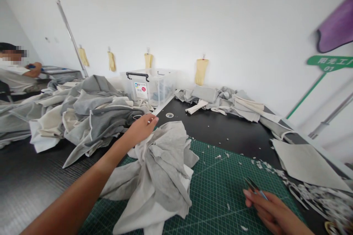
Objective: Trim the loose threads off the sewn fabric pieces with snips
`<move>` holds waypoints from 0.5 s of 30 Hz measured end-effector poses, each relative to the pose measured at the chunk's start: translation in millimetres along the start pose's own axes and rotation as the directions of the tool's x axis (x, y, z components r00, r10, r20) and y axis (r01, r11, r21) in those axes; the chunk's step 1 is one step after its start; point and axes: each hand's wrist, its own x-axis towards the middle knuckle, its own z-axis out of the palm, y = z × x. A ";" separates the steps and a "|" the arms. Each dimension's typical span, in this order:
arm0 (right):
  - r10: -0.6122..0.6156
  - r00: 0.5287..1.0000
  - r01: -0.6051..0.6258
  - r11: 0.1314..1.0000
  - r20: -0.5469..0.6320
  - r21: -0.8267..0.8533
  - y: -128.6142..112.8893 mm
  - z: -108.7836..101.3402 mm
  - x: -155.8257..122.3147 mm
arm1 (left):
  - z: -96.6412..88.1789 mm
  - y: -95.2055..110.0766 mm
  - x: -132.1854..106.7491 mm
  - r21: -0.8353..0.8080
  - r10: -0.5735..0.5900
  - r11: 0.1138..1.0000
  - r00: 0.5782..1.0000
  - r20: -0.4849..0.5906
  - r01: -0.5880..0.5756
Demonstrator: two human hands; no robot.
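Observation:
A crumpled pile of light grey cloth lies on the green cutting mat in front of me. At its upper left edge is my left hand, its fingers pinched together; a small pale bit shows between them, too small to name. My right hand, low on the right over the mat, is closed around thread snips. Their narrow blades stand slightly apart and point up and left, away from the cloth.
Grey and cream cloths are heaped on the left. Behind stands a clear plastic bin; folded cloths line the back edge. White scraps gather on the right. A tape roll lies mid-table. Another person sits far left.

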 end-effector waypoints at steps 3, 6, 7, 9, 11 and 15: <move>-0.004 1.000 0.004 1.000 0.010 -0.015 -0.6 -0.1 -2.0 | -2.7 54.5 -45.5 -0.001 0.120 0.993 0.993 0.011 -0.120; -0.012 1.000 0.013 1.000 0.016 -0.025 1.4 -0.4 -2.7 | 4.5 81.5 -69.1 0.210 0.132 0.968 0.991 0.030 -0.135; -0.015 1.000 0.015 0.999 0.016 -0.029 2.5 -0.6 -2.7 | 6.4 85.0 -70.0 0.270 0.122 0.954 0.992 0.043 -0.129; -0.022 1.000 0.022 0.999 0.016 -0.034 4.7 -0.9 -2.7 | 5.9 87.5 -64.1 0.323 0.105 0.939 0.993 0.045 -0.114; -0.038 0.999 0.039 0.998 0.013 -0.039 6.2 -1.2 -2.8 | -1.9 89.4 -53.6 0.291 0.100 0.953 0.995 -0.032 -0.086; -0.070 0.998 0.070 0.997 0.011 -0.042 6.2 -1.2 -4.0 | -35.4 105.0 -35.9 0.050 0.136 0.991 0.936 -0.326 -0.127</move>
